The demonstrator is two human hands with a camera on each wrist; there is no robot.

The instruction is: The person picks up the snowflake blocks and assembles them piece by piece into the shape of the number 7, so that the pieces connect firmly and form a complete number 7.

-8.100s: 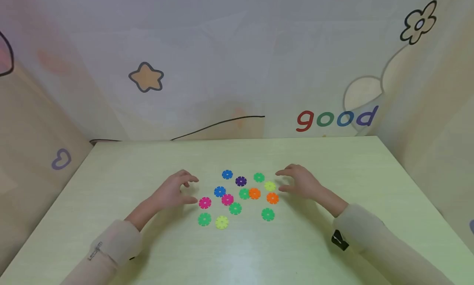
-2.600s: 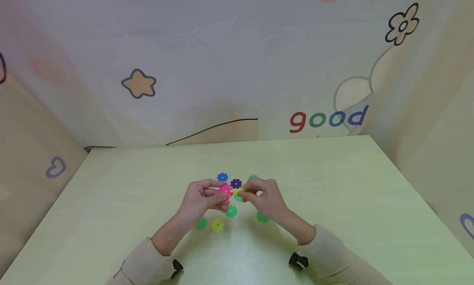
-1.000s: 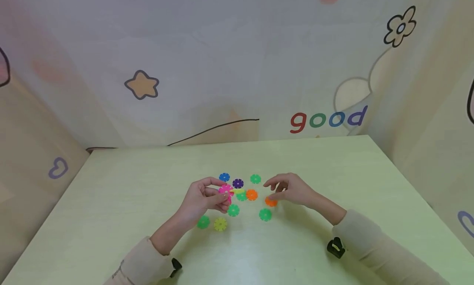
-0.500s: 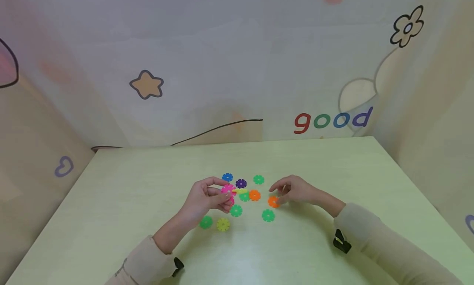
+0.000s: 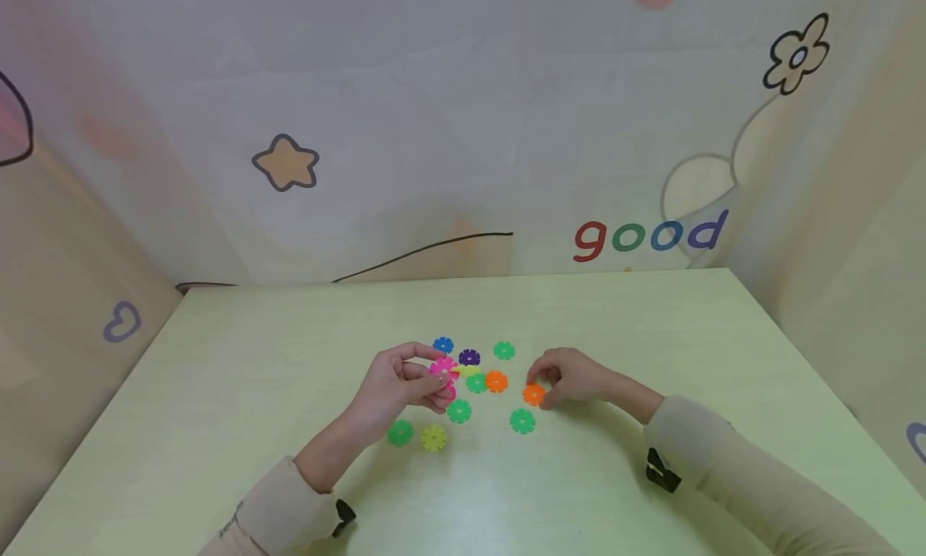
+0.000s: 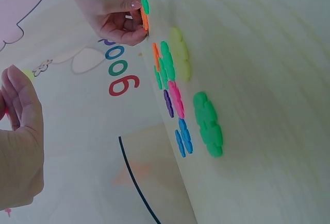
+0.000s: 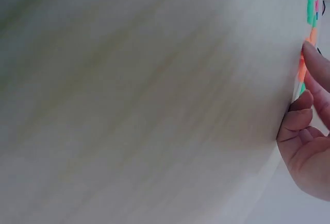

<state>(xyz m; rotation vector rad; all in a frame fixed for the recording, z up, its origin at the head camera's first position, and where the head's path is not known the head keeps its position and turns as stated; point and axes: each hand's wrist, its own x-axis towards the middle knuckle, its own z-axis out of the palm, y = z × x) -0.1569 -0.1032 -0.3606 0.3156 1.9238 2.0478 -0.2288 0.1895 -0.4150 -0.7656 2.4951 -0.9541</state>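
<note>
My left hand (image 5: 398, 383) pinches a pink snowflake disc (image 5: 443, 365) between thumb and fingers, above the table. A yellow disc (image 5: 467, 370), seen edge-on, is slotted into its right side. At the right of the scattered pieces, my right hand (image 5: 575, 375) has thumb and index finger on opposite edges of an orange snowflake disc (image 5: 533, 394) lying on the tabletop. The left wrist view also shows that right hand (image 6: 116, 15) at the orange disc (image 6: 144, 19). In the right wrist view, the curled fingers (image 7: 304, 105) rest against the table.
Around the hands lie a second orange disc (image 5: 496, 382), a purple disc (image 5: 469, 357), a blue disc (image 5: 443, 345), a yellow disc (image 5: 434, 438) and several green discs (image 5: 522, 421). Another pink disc (image 6: 176, 99) lies among them. A printed curtain (image 5: 405, 138) stands behind the table.
Since 8.1 s ago, my left hand has picked up a pink disc, and a yellow one was joined to it. My right hand then let go, moved right and closed its fingertips on the orange disc.
</note>
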